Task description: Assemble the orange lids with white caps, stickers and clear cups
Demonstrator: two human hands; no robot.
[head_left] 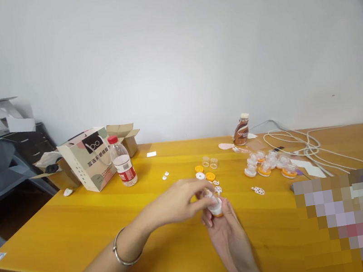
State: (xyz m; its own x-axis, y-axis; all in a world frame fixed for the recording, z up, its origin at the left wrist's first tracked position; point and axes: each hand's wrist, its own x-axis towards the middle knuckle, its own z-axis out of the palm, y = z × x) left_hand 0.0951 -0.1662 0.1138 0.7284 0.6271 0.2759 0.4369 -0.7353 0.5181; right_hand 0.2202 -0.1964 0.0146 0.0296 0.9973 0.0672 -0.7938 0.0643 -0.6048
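Observation:
Over the yellow table [80, 235], my right hand [225, 228] is palm up and cradles a small clear plastic piece with a white and orange base [215, 204]. My left hand [178, 203], a silver bangle on its wrist, reaches across with its fingers pinched on the top of that same piece. Just beyond my hands lie loose orange and white caps [205, 174], small white flat parts [257, 190] and two clear cups [209, 162].
A cluster of clear pieces with orange bases [268, 164] lies at centre right beside white cables [307, 146]. A brown drink bottle [241, 129] stands at the back. A water bottle [123, 167], paper bag [85, 162] and cardboard box [126, 137] stand at the left.

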